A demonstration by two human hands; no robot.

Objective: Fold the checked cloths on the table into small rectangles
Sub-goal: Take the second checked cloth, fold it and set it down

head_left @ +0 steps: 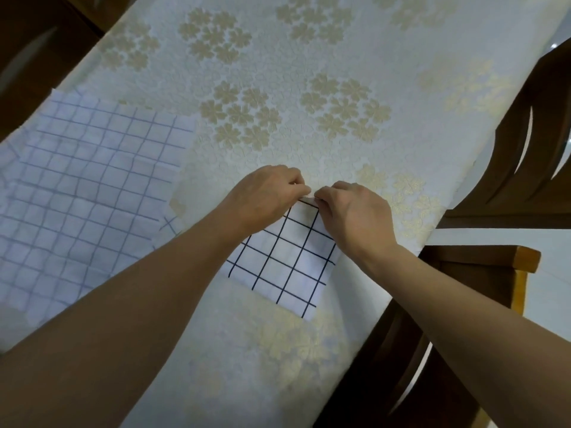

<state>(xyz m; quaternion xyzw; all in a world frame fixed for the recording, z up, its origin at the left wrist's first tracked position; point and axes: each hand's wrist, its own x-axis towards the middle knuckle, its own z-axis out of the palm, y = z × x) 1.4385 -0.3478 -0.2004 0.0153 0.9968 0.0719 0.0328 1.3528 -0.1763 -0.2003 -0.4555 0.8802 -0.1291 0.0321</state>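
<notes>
Fingertips of the left hand (267, 193) and right hand (352, 211) meet, pinching the far edge of a folded white cloth with dark checks (284, 261); left of them lie unfolded pale blue-checked cloths (86, 186) on the flowered tablecloth (309, 88).

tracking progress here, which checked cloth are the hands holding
The small dark-lined cloth, pinched at its far corner by the left hand and right hand. The pale-lined cloths to its left lie spread out, untouched.
</notes>
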